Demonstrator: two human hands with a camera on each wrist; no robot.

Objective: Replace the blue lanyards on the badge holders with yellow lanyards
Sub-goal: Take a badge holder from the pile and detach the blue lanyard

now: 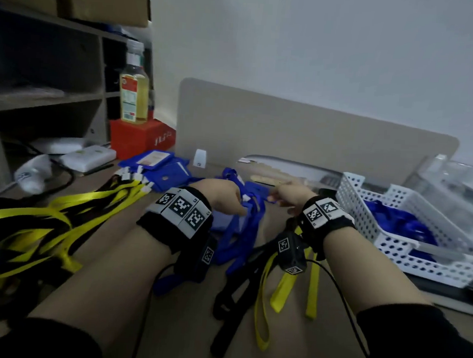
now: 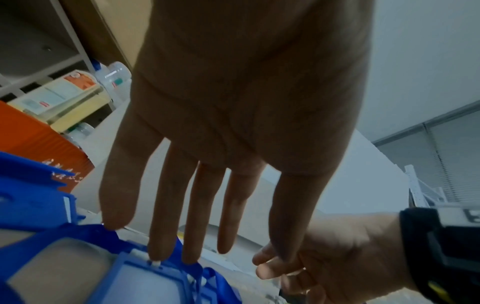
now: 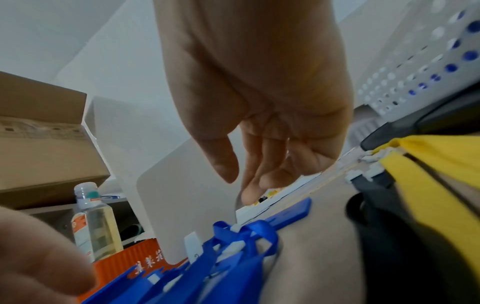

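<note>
Desk (image 1: 183, 300) — badge holder (image 2: 145, 281) under left grip (image 2: 233, 123)

- In the head view, the left hand (image 1: 223, 196) hides its own fingers among the blue lanyards (image 1: 240, 229).
- The yellow lanyards (image 1: 33, 230) run off the left edge.
- The white perforated basket (image 1: 386, 243) is motion-blurred.

Both hands (image 1: 223, 196) over blue lanyards (image 1: 243, 229), yellow lanyards (image 1: 61, 209) left.

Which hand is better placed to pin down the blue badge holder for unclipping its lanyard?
Left. The left hand has straight fingers already touching the top edge of the blue badge holder. The right hand hangs loosely curled beside it, free to work the clip.
</note>
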